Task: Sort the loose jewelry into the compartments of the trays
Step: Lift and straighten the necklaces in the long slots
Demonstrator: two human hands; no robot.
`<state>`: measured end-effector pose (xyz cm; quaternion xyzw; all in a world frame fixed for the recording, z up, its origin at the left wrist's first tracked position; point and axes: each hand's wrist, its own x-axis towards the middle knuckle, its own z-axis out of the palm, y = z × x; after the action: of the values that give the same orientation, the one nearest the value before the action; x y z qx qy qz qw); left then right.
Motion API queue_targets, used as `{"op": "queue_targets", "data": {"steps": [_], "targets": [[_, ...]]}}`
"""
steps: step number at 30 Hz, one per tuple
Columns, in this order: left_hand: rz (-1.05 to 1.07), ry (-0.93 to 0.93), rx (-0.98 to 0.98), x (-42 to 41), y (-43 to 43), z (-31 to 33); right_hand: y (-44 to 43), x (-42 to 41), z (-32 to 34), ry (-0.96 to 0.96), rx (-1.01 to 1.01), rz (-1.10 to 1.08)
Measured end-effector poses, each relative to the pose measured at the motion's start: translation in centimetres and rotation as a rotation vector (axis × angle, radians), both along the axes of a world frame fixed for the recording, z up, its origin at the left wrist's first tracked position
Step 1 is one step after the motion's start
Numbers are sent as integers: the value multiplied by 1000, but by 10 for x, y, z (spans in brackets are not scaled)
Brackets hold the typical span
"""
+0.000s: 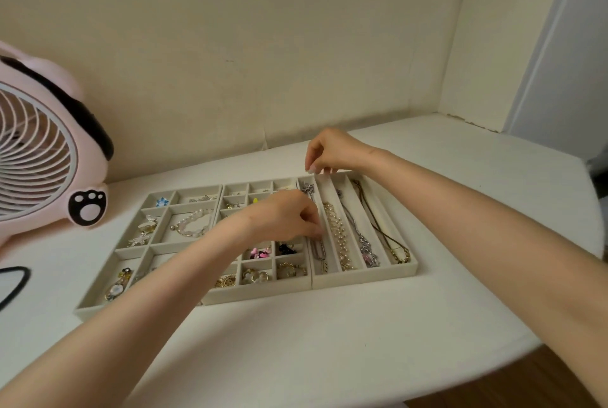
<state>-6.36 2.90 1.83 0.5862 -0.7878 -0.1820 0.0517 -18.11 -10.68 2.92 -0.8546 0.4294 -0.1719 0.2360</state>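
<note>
two hands busy: we're laying the silver chain point(317, 251) in the right tray's point(363, 277) leftmost long slot, left hand point(286, 216) pinching mid-chain, right hand point(332, 151) apparently pinching its far end; next we're probably straightening, then releasing.

A pink fan point(39, 151) with a white grille stands at the tabletop's point(329, 341) left end, against the cream wall point(263, 45). Its foot bears a black paw print point(88, 207). A black-rimmed object point(16, 279) lies at the left edge, cut off. Wooden floor point(526, 381) shows lower right.

Soft even light, faint shadows (edges bowed)
</note>
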Motion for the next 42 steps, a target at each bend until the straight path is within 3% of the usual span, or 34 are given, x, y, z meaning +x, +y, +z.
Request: {"op": "queue_targets", "data": {"steps": [5,15,18,25,33,40,42], "targets": [[47,37,-100,3,-1,-2,9,-8,-1,429,-8,-5],[294,207,-301,2,-10,-5,14,-9,-12,408,99,24],[355,272,-329,2,-18,-4,11,-13,-8,337,188,19],[427,362,-285,2,-37,-11,11,-31,4,-31,398,-22],[421,588,-110,-11,-56,-21,6,-38,-6,-264,437,12],[426,590,-218,-9,-58,-24,-2,-45,-13,-368,422,55],[380,516,-225,-8,-57,-22,-3,-46,-15,-386,426,80]]}}
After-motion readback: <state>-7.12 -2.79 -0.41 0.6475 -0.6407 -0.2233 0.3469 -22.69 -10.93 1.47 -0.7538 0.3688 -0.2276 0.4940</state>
